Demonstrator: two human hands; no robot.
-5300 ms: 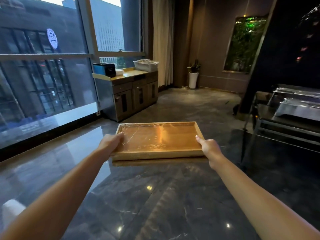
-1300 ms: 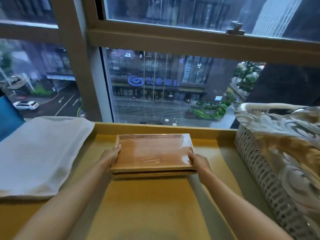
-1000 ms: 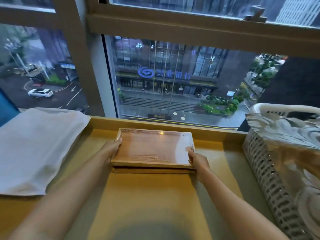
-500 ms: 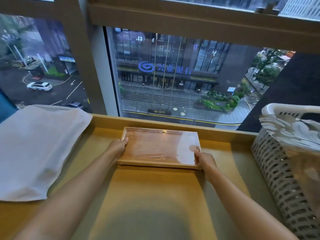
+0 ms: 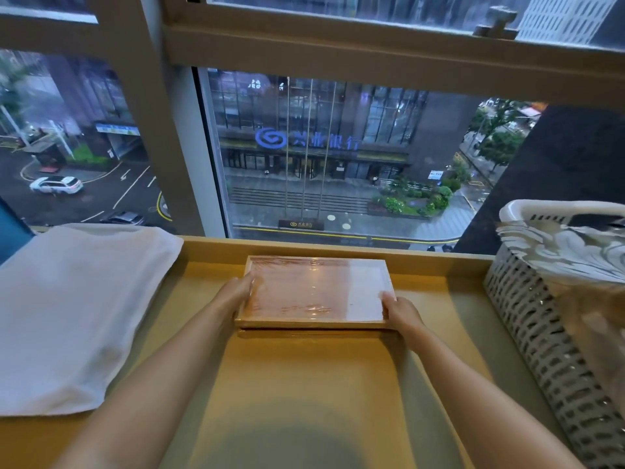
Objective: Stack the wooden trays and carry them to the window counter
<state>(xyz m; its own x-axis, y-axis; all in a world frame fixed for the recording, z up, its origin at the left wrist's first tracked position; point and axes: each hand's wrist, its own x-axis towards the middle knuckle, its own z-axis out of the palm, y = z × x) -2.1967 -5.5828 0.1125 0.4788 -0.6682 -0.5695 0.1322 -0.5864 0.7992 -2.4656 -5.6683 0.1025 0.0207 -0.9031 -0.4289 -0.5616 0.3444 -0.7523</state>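
On the yellow window counter, between a white towel at left and a basket at right, my left hand and right hand clasp the stacked wooden trays; uneven release risks shifting the film-wrapped upper tray.

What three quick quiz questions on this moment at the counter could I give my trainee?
1. True or false: both hands grip the stack of wooden trays.
2. Which thing lies to the left of the trays? A) white folded cloth B) white basket C) plant pot
3. Fill in: the stack rests on the yellow ____, close to its raised back edge below the window.

Key:
1. True: the left hand holds the left end and the right hand the right end.
2. A: the white folded cloth; the white basket stands to the right.
3. Counter.
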